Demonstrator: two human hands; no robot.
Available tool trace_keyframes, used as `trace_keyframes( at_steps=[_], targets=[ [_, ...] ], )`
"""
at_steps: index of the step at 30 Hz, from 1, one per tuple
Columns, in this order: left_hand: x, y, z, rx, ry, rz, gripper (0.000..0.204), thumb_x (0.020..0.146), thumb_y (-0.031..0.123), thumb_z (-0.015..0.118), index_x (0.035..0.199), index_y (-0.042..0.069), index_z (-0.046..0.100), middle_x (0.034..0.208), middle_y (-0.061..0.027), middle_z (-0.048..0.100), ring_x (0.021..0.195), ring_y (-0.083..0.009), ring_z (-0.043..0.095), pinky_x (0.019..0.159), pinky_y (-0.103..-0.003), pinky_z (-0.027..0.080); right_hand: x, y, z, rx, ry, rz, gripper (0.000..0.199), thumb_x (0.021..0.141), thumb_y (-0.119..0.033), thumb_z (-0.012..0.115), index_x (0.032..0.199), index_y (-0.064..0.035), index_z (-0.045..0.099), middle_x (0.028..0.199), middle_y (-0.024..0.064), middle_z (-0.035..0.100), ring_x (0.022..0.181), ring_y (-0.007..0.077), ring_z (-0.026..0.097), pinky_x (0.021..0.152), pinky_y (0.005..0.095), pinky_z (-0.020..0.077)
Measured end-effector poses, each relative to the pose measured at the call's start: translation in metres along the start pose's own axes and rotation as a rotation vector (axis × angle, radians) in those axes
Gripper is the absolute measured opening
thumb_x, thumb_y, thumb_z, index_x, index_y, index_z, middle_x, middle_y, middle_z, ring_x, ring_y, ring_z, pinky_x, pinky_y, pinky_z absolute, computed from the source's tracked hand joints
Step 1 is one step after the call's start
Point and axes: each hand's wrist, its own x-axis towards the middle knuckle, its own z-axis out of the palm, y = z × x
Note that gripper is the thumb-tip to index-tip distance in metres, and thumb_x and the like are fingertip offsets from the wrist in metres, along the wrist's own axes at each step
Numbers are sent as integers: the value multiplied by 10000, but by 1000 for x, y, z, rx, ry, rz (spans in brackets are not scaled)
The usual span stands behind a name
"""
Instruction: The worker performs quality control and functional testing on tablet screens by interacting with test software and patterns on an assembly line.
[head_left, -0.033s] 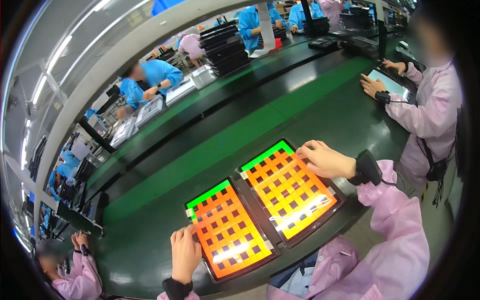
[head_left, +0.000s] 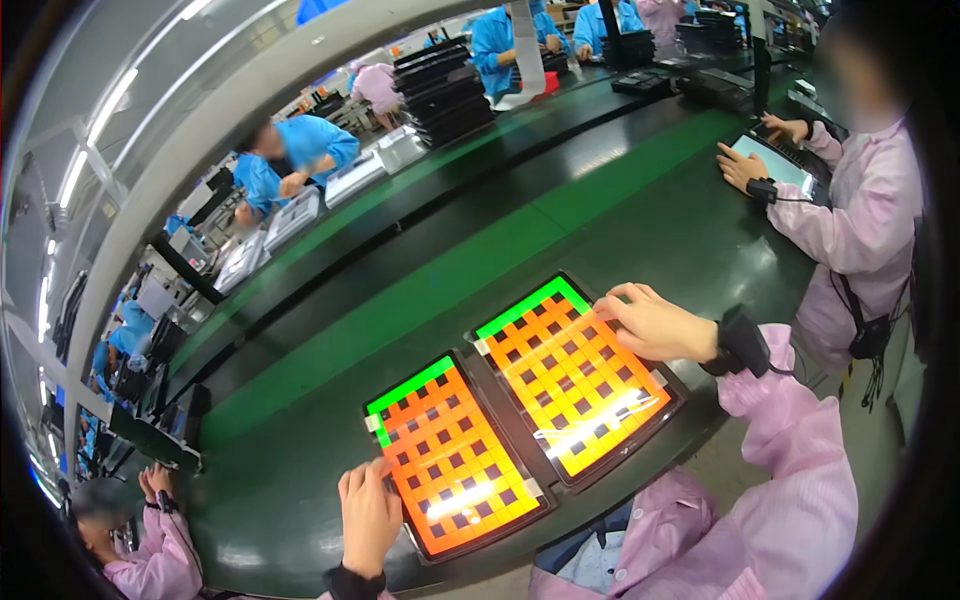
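Observation:
Two tablets lie side by side on the green bench, their lit screens showing orange-to-yellow grids with dark squares and a green band along the far end. My left hand (head_left: 368, 515) rests at the left edge of the left tablet (head_left: 452, 452), fingers bent and fingertips by its screen. Over the right edge of the right tablet (head_left: 572, 375) is my right hand (head_left: 660, 322), its fingers curved and tips on or just above the screen. Neither hand grips anything visible. White glare streaks cross both screens, and the undersides of my fingers are hidden.
The dark green bench (head_left: 290, 470) curves around me. At the right, a person in pink handles another tablet (head_left: 775, 165); another person in pink (head_left: 150, 540) sits at lower left. Beyond the bench stand a stack of black trays (head_left: 440, 92) and people in blue.
The whole view has shifted slightly, so both tablets appear a little further left. My hands keep nearly the same places at the tablets' edges.

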Motion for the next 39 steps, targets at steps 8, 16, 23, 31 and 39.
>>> trace_keyframes(
  at_steps=[8,16,23,31,39],
  targets=[
    [-80,56,-17,3,-100,-52,416,753,-22,532,1166,30,545,1079,-121,584,1035,-305,517,959,-445,347,-100,-54,-21,59,-2,27,414,773,-29,514,1175,30,438,1013,187,600,1180,387,416,1006,449,333],
    [-92,66,-7,-52,-86,-51,468,712,-35,541,1170,62,569,1100,-126,586,1065,-285,522,955,-420,353,-116,-69,-10,-11,-15,1,474,744,-39,538,1203,22,437,964,173,597,1172,398,403,1013,496,316],
    [-38,92,16,-107,-108,284,532,660,36,599,1191,50,576,1063,-74,612,1015,-216,551,901,-374,402,-86,-97,21,32,-87,-265,488,727,-99,584,1187,24,477,1004,164,596,1165,363,432,1009,494,342],
    [17,89,9,-242,-206,267,522,679,-46,569,1189,63,528,1141,-90,570,1070,-285,505,912,-397,379,-34,-90,19,123,-119,-323,471,788,-139,563,1221,10,457,1200,223,498,1135,368,456,965,479,385],
    [125,41,56,-111,82,227,497,734,4,510,1223,-12,425,1146,-167,557,1112,-333,465,958,-438,354,95,-57,61,42,90,-286,442,805,-138,512,1214,16,444,1167,255,505,1187,412,415,975,484,370]
  ],
)
